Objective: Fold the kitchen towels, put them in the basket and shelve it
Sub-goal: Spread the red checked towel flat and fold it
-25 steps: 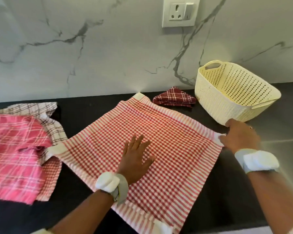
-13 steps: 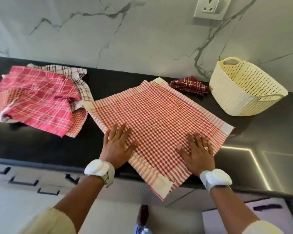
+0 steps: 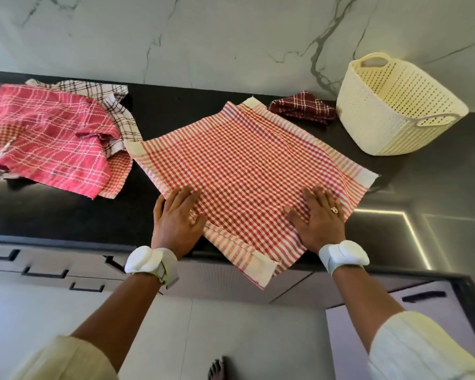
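A red-and-white gingham towel (image 3: 247, 171) lies spread flat like a diamond on the black counter, its near corner hanging over the front edge. My left hand (image 3: 176, 220) presses flat on its near left edge, and my right hand (image 3: 320, 218) lies flat on its near right part. A folded dark red checked towel (image 3: 303, 106) sits behind it, beside the cream perforated basket (image 3: 390, 111). At the left, a heap holds a pink plaid towel (image 3: 52, 138) over a white-and-brown checked towel (image 3: 104, 97).
The black counter (image 3: 52, 215) runs along a marble wall (image 3: 203, 37). Its front edge lies just below my wrists, with drawers and cabinet fronts (image 3: 52, 270) beneath. A bare foot (image 3: 217, 368) shows on the floor.
My right hand left the towel's right corner and came down flat on the cloth. My left hand slid back toward the near left edge. The view tilted down and back.
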### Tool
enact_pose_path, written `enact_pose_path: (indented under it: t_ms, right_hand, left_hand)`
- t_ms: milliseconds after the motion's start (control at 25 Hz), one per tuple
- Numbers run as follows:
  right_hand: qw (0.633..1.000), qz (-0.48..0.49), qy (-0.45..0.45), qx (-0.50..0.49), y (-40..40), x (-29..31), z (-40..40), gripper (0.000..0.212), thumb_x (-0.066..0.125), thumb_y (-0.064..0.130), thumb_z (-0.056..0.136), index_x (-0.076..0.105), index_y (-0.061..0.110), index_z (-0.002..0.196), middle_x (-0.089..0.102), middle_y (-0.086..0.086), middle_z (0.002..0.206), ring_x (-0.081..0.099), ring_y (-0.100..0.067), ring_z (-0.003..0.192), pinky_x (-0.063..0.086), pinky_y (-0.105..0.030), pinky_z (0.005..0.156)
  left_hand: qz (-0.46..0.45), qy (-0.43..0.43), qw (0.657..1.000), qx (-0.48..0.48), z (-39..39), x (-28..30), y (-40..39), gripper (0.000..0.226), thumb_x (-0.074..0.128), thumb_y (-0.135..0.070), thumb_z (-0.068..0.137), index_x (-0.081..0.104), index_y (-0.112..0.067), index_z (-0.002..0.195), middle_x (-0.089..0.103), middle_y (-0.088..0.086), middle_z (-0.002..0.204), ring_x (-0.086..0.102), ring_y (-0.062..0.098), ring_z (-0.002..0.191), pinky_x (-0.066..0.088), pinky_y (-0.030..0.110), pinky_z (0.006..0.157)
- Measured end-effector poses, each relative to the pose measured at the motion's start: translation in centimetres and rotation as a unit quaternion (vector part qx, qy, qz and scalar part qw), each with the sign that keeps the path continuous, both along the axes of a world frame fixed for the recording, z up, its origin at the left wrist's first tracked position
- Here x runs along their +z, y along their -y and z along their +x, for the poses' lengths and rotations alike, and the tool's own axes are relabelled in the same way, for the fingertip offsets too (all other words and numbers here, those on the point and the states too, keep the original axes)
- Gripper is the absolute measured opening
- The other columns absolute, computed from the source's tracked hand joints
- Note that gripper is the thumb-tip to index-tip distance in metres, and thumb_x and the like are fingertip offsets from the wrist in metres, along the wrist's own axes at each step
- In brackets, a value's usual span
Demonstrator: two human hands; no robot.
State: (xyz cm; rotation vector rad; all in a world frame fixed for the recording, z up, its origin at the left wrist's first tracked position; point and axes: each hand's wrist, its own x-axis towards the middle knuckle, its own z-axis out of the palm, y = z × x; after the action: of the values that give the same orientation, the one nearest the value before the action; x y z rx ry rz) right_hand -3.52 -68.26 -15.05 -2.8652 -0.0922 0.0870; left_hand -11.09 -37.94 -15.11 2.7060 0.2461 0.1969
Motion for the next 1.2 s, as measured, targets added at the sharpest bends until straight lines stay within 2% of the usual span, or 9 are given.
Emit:
enact_pose_path:
  t_ms: [160,240,360,440,520,760,920,1040,1200]
  right_hand:
    - [1.000,-0.003,0.002,0.000,0.1,0.0,0.0,0.085,0.025,0.078,0.083,0.014,0.030,0.153,0.005,0.000,0.162,0.001,-0.024,0.149,-0.005,-0.042,0.117]
    - [1.000,0.011,0.011,0.001,0.1,0.0,0.1,0.086,0.021,0.078,0.081,0.018,0.029,0.152,0.008,-0.002,0.162,0.003,-0.026,0.149,-0.004,-0.043,0.118]
    - [0.998,0.057,0.033,-0.017,-0.1,0.1,0.1,0.086,0.027,0.074,0.080,0.029,0.022,0.149,0.014,-0.008,0.160,0.009,-0.030,0.147,0.006,-0.047,0.119]
    - [0.996,0.065,0.058,-0.026,-0.1,0.2,-0.6,0.084,0.032,0.072,0.082,0.034,0.019,0.147,0.015,-0.012,0.159,0.010,-0.032,0.146,0.008,-0.050,0.118]
    - [0.993,0.050,0.111,0.008,-0.2,0.4,-0.9,0.081,0.032,0.071,0.084,0.037,0.017,0.145,0.017,-0.013,0.159,0.011,-0.032,0.146,0.010,-0.052,0.117]
    - [0.971,0.067,0.195,0.121,0.8,-1.6,-4.8,0.084,0.043,0.070,0.083,0.038,0.015,0.146,0.019,-0.012,0.158,0.016,-0.031,0.146,0.016,-0.050,0.117]
    - [0.917,-0.073,0.215,0.328,2.6,-1.7,-6.1,0.093,0.053,0.071,0.077,0.036,0.014,0.148,0.024,-0.013,0.157,0.024,-0.033,0.144,0.028,-0.054,0.111]
    - [0.929,-0.112,0.173,0.307,2.5,-1.6,-6.2,0.090,0.055,0.061,0.076,0.028,0.020,0.151,0.022,-0.012,0.158,0.025,-0.034,0.143,0.025,-0.053,0.113]
    - [0.932,-0.127,0.156,0.301,2.4,-1.8,-6.3,0.091,0.064,0.055,0.074,0.029,0.020,0.150,0.030,-0.014,0.154,0.033,-0.036,0.138,0.028,-0.054,0.112]
  left_hand:
    - [0.003,0.057,0.998,0.036,-4.4,0.3,-0.7,0.033,0.057,-0.023,0.087,0.061,-0.028,0.119,0.049,-0.003,0.142,0.025,0.021,0.143,0.007,0.048,0.118]
    - [0.018,0.106,0.994,0.032,-6.6,0.6,-1.2,0.033,0.055,-0.015,0.080,0.064,-0.025,0.110,0.055,-0.002,0.133,0.034,0.024,0.138,0.018,0.048,0.113]
    - [0.025,0.067,0.993,-0.095,-7.4,1.6,-0.3,0.044,0.056,-0.030,0.085,0.054,-0.027,0.129,0.045,-0.001,0.144,0.030,0.024,0.140,0.021,0.046,0.114]
    - [0.067,-0.051,0.978,-0.193,-7.4,1.6,1.6,0.069,0.056,-0.051,0.089,0.026,-0.035,0.149,0.013,-0.006,0.160,0.004,0.022,0.149,0.005,0.045,0.119]
    - [0.107,-0.083,0.964,-0.229,-7.2,0.7,2.6,0.082,0.055,-0.058,0.087,0.008,-0.040,0.152,-0.007,-0.011,0.158,-0.011,0.019,0.147,-0.004,0.047,0.119]
    - [0.157,0.007,0.965,-0.209,-7.8,-2.5,2.2,0.078,0.060,-0.050,0.086,0.021,-0.035,0.151,0.020,-0.002,0.159,0.012,0.028,0.147,0.009,0.054,0.116]
    - [0.197,0.041,0.956,-0.213,-7.6,-2.7,2.1,0.084,0.065,-0.026,0.087,0.015,-0.031,0.153,0.010,0.002,0.162,0.005,0.030,0.148,0.001,0.053,0.116]
    - [0.197,0.055,0.957,-0.204,-7.9,-3.0,2.4,0.084,0.062,-0.008,0.084,0.018,-0.028,0.153,0.013,0.004,0.161,0.005,0.031,0.148,-0.001,0.052,0.117]
    - [0.231,0.075,0.951,-0.191,-8.2,-3.3,1.8,0.086,0.062,-0.006,0.082,0.017,-0.025,0.153,0.009,0.013,0.160,0.012,0.037,0.146,0.010,0.057,0.115]
